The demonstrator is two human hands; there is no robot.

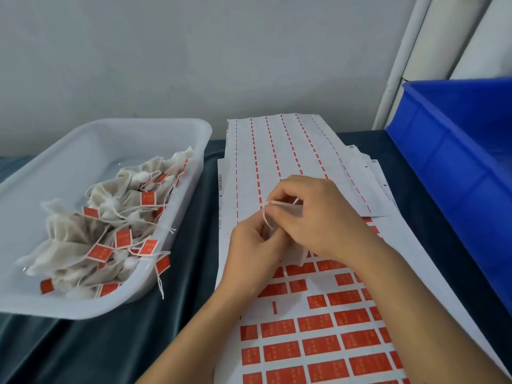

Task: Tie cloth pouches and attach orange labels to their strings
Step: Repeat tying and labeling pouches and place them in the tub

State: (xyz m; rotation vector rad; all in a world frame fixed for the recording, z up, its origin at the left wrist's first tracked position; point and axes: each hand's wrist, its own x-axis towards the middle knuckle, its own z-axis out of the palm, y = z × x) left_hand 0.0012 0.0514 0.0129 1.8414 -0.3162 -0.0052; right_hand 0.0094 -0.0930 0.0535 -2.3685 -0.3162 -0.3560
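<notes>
Head view. At centre frame we see both hands working one pouch (297,252) above the label sheet (318,328). The left hand (250,250) has its fingers curled, pinching the string (266,216) near the pouch's neck. The right hand (313,214) arches over from the right, fingertips pinching the string's upper end. We judge that the string is being drawn or knotted between the two grips. The pouch is mostly hidden under the hands; only a pale corner shows below the right palm, so we cannot tell whether it is closed yet.

The sheet lies directly under the hands, its orange labels filling the lower right of the frame, presumably so that one can be peeled without reaching. A spent sheet (277,151) with only orange dashes left lies above, toward upper centre.

At left, the clear tray (177,128) holds finished pouches (110,231), tied and labelled, close by for dropping. A blue bin (457,162) stands at the right edge.
</notes>
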